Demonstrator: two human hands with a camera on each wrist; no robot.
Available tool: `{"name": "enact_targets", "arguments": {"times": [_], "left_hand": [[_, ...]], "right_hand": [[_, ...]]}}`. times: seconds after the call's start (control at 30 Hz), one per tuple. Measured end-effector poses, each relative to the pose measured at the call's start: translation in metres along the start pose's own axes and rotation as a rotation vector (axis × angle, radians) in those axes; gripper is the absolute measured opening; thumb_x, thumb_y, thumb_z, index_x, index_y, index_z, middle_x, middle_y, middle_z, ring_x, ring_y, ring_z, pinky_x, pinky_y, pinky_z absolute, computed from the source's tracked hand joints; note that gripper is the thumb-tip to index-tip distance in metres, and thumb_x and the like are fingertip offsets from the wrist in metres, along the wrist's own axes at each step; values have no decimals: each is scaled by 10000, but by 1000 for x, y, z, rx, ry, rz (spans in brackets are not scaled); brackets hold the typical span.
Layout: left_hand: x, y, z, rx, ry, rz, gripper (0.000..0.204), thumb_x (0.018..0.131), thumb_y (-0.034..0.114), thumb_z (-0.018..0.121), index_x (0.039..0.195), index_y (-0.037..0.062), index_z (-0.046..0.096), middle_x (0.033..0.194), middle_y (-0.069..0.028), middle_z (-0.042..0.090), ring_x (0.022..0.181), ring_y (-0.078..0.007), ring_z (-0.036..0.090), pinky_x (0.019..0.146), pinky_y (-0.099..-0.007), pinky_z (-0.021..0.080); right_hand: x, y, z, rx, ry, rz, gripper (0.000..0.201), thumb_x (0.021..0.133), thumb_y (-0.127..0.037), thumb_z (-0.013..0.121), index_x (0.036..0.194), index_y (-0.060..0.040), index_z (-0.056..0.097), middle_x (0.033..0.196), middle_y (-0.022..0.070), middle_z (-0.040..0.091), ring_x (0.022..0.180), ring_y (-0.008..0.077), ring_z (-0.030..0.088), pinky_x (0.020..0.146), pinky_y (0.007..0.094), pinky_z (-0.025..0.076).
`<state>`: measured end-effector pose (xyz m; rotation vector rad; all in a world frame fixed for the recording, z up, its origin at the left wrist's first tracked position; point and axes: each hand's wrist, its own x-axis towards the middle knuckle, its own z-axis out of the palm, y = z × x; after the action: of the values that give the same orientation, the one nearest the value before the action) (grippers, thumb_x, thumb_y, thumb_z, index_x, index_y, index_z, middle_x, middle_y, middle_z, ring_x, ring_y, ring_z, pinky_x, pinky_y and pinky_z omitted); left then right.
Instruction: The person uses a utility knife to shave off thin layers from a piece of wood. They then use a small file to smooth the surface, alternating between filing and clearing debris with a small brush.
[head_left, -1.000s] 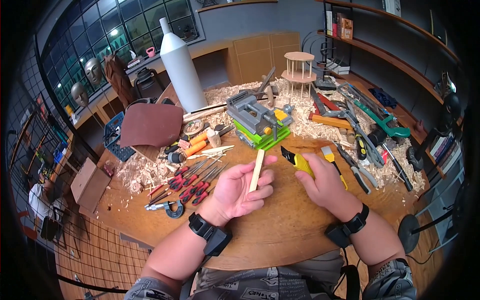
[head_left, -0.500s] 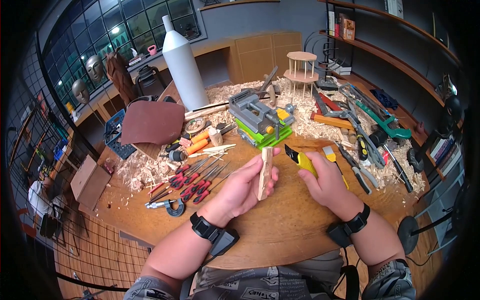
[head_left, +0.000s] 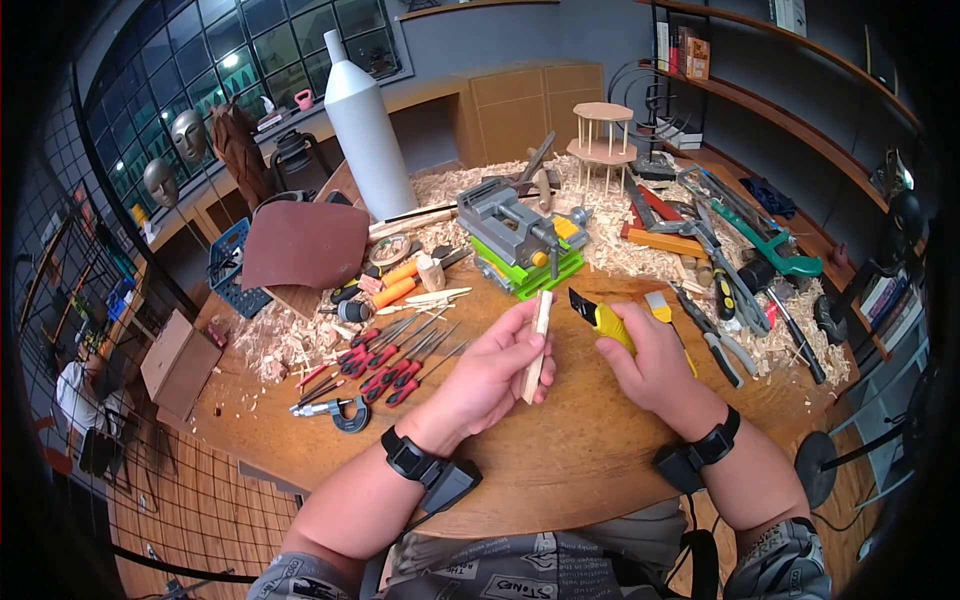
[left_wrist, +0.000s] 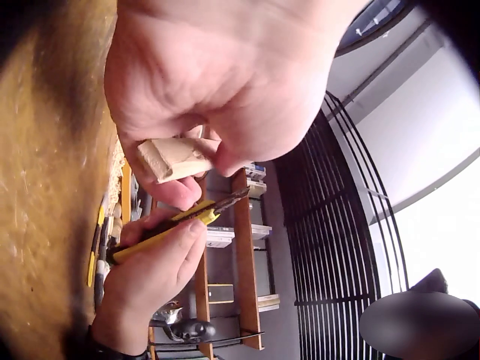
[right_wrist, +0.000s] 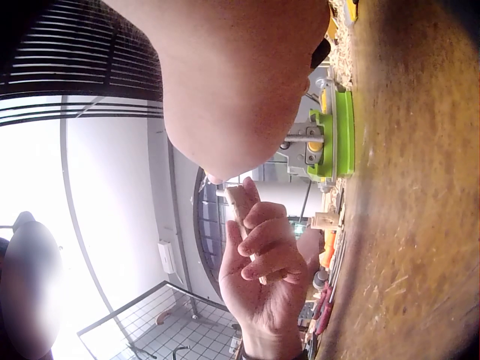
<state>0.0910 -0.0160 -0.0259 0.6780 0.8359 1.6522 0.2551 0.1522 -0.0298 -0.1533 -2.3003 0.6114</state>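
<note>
The left hand (head_left: 492,372) grips a wooden stick (head_left: 541,318) between thumb and fingers, above the wooden table (head_left: 560,465). The right hand (head_left: 656,362) grasps a yellow utility knife (head_left: 611,324), its dark blade (head_left: 580,307) near the stick but apart; a grey vise (head_left: 505,222) stands beyond.

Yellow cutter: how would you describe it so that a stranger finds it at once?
On the wooden table, find the grey-and-green vise. Nearer the person, the right hand grips the yellow cutter. Its dark blade sets it apart from the pale-bladed yellow scraper lying beside that hand.
</note>
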Motion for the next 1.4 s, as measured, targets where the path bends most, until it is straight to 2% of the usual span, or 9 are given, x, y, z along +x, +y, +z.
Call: {"name": "enact_targets", "arguments": {"times": [0.13, 0.33, 0.47, 0.77, 0.83, 0.93, 1.03, 1.27, 1.4], "left_hand": [[-2, 0, 3, 98, -18, 56, 562, 1027, 69, 532, 1525, 135, 281, 958, -24, 534, 724, -124, 578, 579, -265, 492], [-4, -1, 4, 66, -31, 49, 558, 1002, 73, 578, 1490, 134, 314, 990, -21, 533, 704, -112, 509, 568, -233, 416], [-3, -3, 2, 128, -5, 16, 530, 995, 55, 578, 1472, 118, 357, 1011, -10, 545, 719, -95, 512, 581, -226, 419], [-1, -11, 5, 583, 146, -31, 307, 1006, 140, 615, 1283, 74, 501, 953, 31, 561, 784, -40, 499, 639, -223, 434], [5, -22, -3, 819, 137, 269, 256, 1010, 142, 613, 1218, 33, 511, 960, 31, 573, 838, -38, 503, 727, -217, 439], [7, -23, -6, 920, 207, 296, 280, 979, 191, 664, 1140, -13, 559, 906, -56, 648, 849, -123, 579, 783, -308, 483], [9, -25, -12, 961, 184, 279, 229, 1009, 143, 616, 1172, 5, 533, 968, 22, 590, 884, -47, 511, 798, -232, 444], [13, -30, -10, 908, 226, 278, 219, 1018, 180, 613, 1129, -8, 590, 975, 12, 637, 889, -51, 535, 805, -242, 458], [17, -33, -8, 846, 303, 292, 286, 988, 279, 670, 1016, -4, 652, 810, -6, 630, 764, -62, 516, 701, -274, 463]], "right_hand": [[0, -1, -1, 1, 3, 1, 367, 907, -215, 695, 1165, 17, 572, 991, 232, 670, 903, 422, 658, 757, 456, 525], [-1, 2, 0, 1, 4, -29, 380, 897, -224, 707, 1163, 14, 576, 999, 218, 668, 906, 416, 658, 750, 458, 524], [1, 1, -2, -77, -111, -115, 377, 885, -279, 720, 1135, -20, 608, 991, 169, 678, 851, 370, 674, 711, 431, 526], [-2, 6, 5, -132, -177, -150, 360, 879, -365, 716, 1078, -70, 661, 922, 122, 701, 787, 329, 689, 660, 421, 536], [-3, 4, 5, -136, -165, -154, 366, 878, -372, 715, 1082, -74, 660, 918, 121, 703, 779, 329, 690, 655, 426, 537], [-2, 0, 5, -215, -143, -170, 359, 877, -383, 713, 1073, -88, 656, 897, 108, 697, 754, 316, 690, 632, 416, 537], [-2, -2, 5, -297, -146, -162, 345, 876, -388, 711, 1054, -100, 647, 869, 96, 686, 734, 295, 689, 613, 398, 535], [-3, -3, 6, -317, -101, -162, 333, 882, -384, 706, 1032, -96, 632, 839, 89, 669, 713, 283, 685, 595, 382, 532], [-3, -2, 7, -321, -82, -154, 324, 896, -382, 695, 1022, -91, 626, 828, 91, 665, 704, 285, 683, 592, 382, 532]]}}
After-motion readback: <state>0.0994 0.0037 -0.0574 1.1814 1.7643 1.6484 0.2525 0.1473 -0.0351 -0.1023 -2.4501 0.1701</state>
